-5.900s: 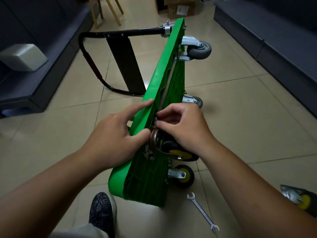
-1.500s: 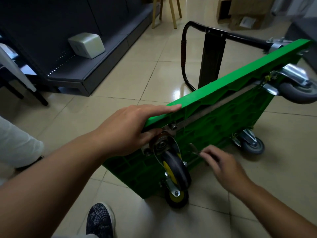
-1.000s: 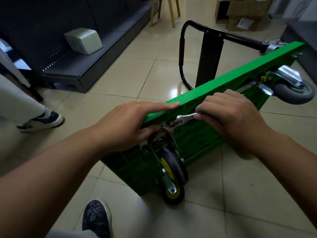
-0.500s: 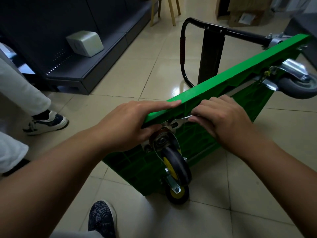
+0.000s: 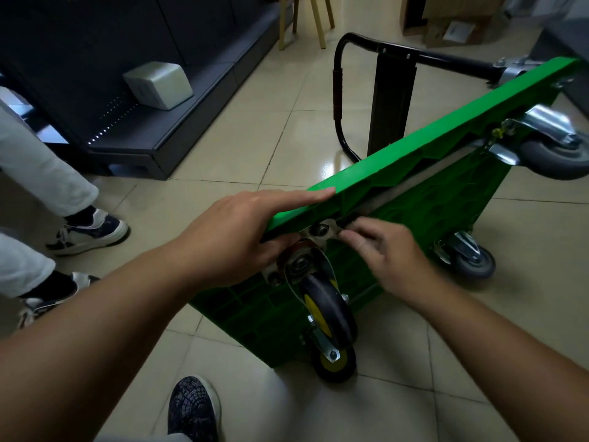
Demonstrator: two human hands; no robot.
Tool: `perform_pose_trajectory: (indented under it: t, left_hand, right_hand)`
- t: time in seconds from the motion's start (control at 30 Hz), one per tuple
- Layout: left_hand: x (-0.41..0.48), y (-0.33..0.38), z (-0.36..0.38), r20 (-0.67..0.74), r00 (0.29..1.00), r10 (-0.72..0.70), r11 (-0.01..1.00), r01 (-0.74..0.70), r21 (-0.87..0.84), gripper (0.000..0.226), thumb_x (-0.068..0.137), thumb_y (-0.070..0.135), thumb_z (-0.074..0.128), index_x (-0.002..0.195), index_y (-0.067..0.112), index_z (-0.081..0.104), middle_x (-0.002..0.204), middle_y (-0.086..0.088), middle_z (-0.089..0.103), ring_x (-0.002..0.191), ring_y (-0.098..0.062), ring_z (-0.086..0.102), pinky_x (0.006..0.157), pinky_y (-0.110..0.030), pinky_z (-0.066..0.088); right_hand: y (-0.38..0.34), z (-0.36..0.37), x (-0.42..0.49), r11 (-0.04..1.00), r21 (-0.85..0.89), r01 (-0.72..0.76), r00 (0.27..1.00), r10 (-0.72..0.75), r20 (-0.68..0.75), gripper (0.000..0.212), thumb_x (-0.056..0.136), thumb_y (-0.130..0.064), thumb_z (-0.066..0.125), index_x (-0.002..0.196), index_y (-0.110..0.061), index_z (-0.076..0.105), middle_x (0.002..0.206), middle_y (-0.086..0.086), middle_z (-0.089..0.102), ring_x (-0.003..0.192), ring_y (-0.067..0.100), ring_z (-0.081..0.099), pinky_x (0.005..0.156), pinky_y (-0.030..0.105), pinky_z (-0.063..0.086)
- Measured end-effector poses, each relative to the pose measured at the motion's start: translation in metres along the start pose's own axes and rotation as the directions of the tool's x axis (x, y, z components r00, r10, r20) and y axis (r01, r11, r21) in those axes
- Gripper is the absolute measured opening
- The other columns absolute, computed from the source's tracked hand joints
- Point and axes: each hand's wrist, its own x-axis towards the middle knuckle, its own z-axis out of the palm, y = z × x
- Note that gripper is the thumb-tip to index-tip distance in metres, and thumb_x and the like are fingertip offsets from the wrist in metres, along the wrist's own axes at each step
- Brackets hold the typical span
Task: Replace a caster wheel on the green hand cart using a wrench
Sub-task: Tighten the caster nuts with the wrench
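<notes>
Head view has the straight-fingered left hand (image 5: 242,231) steadying the tipped green cart (image 5: 446,199), while the blurred right hand (image 5: 385,256) at the caster (image 5: 328,311), grip unreadable, could slip and topple it.

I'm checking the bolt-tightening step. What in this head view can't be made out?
- Head view: whether the right hand holds a wrench; motion blur smears its fingers.
- Head view: most of the mounting plate; covered by the left hand and the yellow-hub caster.
- Head view: far grey caster; cut by the frame's right edge.
</notes>
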Motion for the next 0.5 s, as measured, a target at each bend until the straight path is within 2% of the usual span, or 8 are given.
perform_pose_trajectory:
  t: [0.07, 0.13, 0.23, 0.3, 0.37, 0.4, 0.43, 0.5]
  left_hand:
    - [0.000, 0.000, 0.000, 0.002, 1.000, 0.004, 1.000, -0.004, 0.006, 0.078, 0.093, 0.033, 0.068, 0.146, 0.073, 0.026, 0.147, 0.025, 0.053, 0.105, -0.021, 0.070, 0.089, -0.047, 0.059]
    - [0.000, -0.001, 0.001, -0.008, 1.000, 0.008, 1.000, -0.008, 0.014, 0.078, 0.094, 0.031, 0.069, 0.146, 0.071, 0.027, 0.147, 0.025, 0.053, 0.106, -0.020, 0.070, 0.089, -0.047, 0.059]
    - [0.000, -0.001, 0.001, -0.014, 1.000, 0.014, 1.000, -0.014, 0.014, 0.078, 0.094, 0.030, 0.070, 0.147, 0.070, 0.029, 0.146, 0.023, 0.055, 0.107, -0.021, 0.070, 0.088, -0.047, 0.059]
    - [0.000, 0.000, 0.001, -0.016, 1.000, 0.015, 1.000, -0.015, 0.014, 0.078, 0.094, 0.030, 0.070, 0.147, 0.069, 0.029, 0.147, 0.021, 0.055, 0.111, -0.019, 0.068, 0.090, -0.048, 0.058]
    - [0.000, 0.000, 0.000, -0.011, 1.000, 0.008, 1.000, -0.008, 0.009, 0.077, 0.094, 0.031, 0.070, 0.147, 0.069, 0.029, 0.149, 0.019, 0.054, 0.113, -0.018, 0.067, 0.094, -0.048, 0.057]
    - [0.000, 0.000, 0.000, -0.004, 1.000, 0.002, 1.000, -0.002, 0.001, 0.077, 0.094, 0.031, 0.070, 0.147, 0.069, 0.029, 0.150, 0.019, 0.053, 0.112, -0.020, 0.068, 0.094, -0.048, 0.056]
    - [0.000, -0.001, 0.000, 0.002, 1.000, -0.002, 1.000, 0.002, -0.006, 0.076, 0.095, 0.032, 0.070, 0.147, 0.069, 0.029, 0.151, 0.019, 0.053, 0.111, -0.022, 0.069, 0.095, -0.048, 0.056]
    - [0.000, -0.001, 0.000, 0.010, 1.000, -0.004, 1.000, 0.004, -0.009, 0.075, 0.095, 0.033, 0.070, 0.147, 0.069, 0.030, 0.152, 0.020, 0.051, 0.107, -0.026, 0.070, 0.094, -0.049, 0.056]
  right_hand:
    - [0.000, 0.025, -0.010, 0.974, 0.208, -0.086, 0.996, 0.091, -0.012, 0.020, 0.099, -0.015, 0.061, 0.083, -0.024, 0.070, 0.073, -0.010, 0.069, 0.069, -0.004, 0.060, 0.065, 0.019, 0.045]
    - [0.001, 0.042, -0.015, 0.939, 0.330, -0.096, 0.992, 0.119, -0.050, 0.026, 0.101, -0.014, 0.059, 0.083, -0.028, 0.069, 0.072, -0.019, 0.070, 0.069, -0.007, 0.062, 0.064, 0.010, 0.044]
    - [0.003, 0.047, -0.016, 0.911, 0.406, -0.068, 0.986, 0.122, -0.110, 0.021, 0.100, -0.019, 0.060, 0.083, -0.024, 0.072, 0.077, -0.012, 0.072, 0.074, 0.000, 0.066, 0.066, 0.013, 0.046]
    - [0.011, 0.044, -0.022, 0.921, 0.379, -0.091, 0.985, 0.140, -0.104, 0.022, 0.100, -0.025, 0.060, 0.082, -0.020, 0.070, 0.075, -0.003, 0.069, 0.071, 0.010, 0.064, 0.064, 0.020, 0.047]
    - [0.028, 0.037, -0.036, 0.959, 0.246, -0.143, 0.985, 0.162, -0.058, 0.023, 0.100, -0.026, 0.061, 0.078, -0.022, 0.065, 0.071, 0.000, 0.062, 0.067, 0.017, 0.058, 0.062, 0.029, 0.045]
    - [0.040, 0.029, -0.044, 0.977, 0.115, -0.177, 0.984, 0.178, 0.004, 0.022, 0.099, -0.027, 0.062, 0.077, -0.024, 0.063, 0.070, 0.000, 0.059, 0.066, 0.017, 0.056, 0.062, 0.032, 0.045]
    - [0.052, 0.018, -0.052, 0.974, -0.091, -0.210, 0.971, 0.218, 0.097, 0.022, 0.098, -0.032, 0.063, 0.077, -0.025, 0.062, 0.070, -0.001, 0.059, 0.067, 0.018, 0.055, 0.064, 0.035, 0.045]
    - [0.066, -0.008, -0.060, 0.812, -0.549, -0.199, 0.905, 0.367, 0.214, 0.028, 0.097, -0.046, 0.061, 0.083, -0.022, 0.065, 0.077, 0.000, 0.065, 0.078, 0.023, 0.060, 0.070, 0.036, 0.046]
